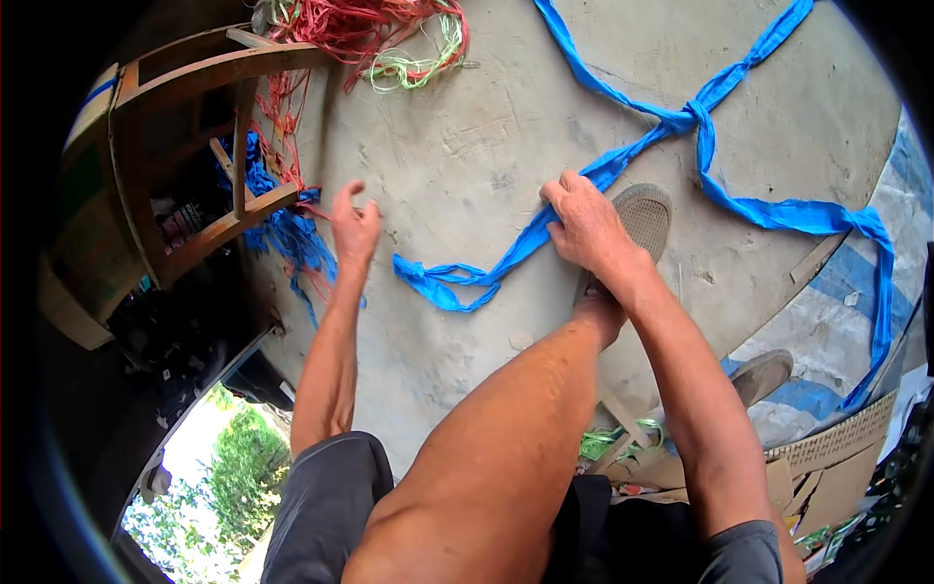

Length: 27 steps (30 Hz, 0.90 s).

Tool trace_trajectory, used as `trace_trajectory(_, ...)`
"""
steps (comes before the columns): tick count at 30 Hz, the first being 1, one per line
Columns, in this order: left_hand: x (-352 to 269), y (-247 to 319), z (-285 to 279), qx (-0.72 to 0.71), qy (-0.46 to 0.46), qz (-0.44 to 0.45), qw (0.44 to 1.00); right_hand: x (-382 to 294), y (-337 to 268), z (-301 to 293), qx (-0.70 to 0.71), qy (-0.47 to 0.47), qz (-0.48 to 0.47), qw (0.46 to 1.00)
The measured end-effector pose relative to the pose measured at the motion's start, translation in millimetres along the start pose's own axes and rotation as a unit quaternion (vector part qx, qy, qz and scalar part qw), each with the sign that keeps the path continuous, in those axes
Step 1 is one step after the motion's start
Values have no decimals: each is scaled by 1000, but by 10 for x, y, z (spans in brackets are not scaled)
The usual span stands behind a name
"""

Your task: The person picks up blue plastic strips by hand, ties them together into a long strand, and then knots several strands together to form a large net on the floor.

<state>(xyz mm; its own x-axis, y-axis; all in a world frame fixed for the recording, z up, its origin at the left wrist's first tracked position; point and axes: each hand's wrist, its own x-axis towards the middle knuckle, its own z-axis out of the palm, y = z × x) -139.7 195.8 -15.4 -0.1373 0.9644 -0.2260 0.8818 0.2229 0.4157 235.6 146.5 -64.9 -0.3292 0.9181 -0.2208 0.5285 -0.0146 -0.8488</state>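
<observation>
A long strip of twisted blue cloth or plastic (795, 213), knotted in several places, runs over the concrete floor. My right hand (581, 219) pinches it in front of my shoe (643, 219). From there the strip's near end curls to the left into a loop with a knot (412, 269). My left hand (355, 226) is raised to the left of that knot, fingers apart and curled, with nothing in it. Behind it, a tangle of blue strands (292, 237) lies beside a wooden frame.
The wooden frame, perhaps a chair or stool (219, 233), stands at the left. Red and pale green twine (365, 29) is heaped at the top. A blue and white sheet (839, 292) covers the floor at right, near cardboard (839, 474) and another shoe (762, 374).
</observation>
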Motion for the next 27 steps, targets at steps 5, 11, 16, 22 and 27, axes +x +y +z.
trace_trajectory(5,-985,186,213,116,-122,34,985,19,64,53,3,-6,-2,1000)
trace_trajectory(11,-1516,-39,246,182,-175,-48,966,-5,32,18,-4,-9,1,1000)
trace_trajectory(16,-1816,-561,253,170,-183,-65,966,4,17,35,-11,-14,1,1000)
trace_trajectory(22,-2251,-746,217,182,-218,-147,947,3,32,39,-4,-14,5,1000)
trace_trajectory(27,-2659,-923,43,232,-243,-202,920,23,53,62,-12,-27,6,1000)
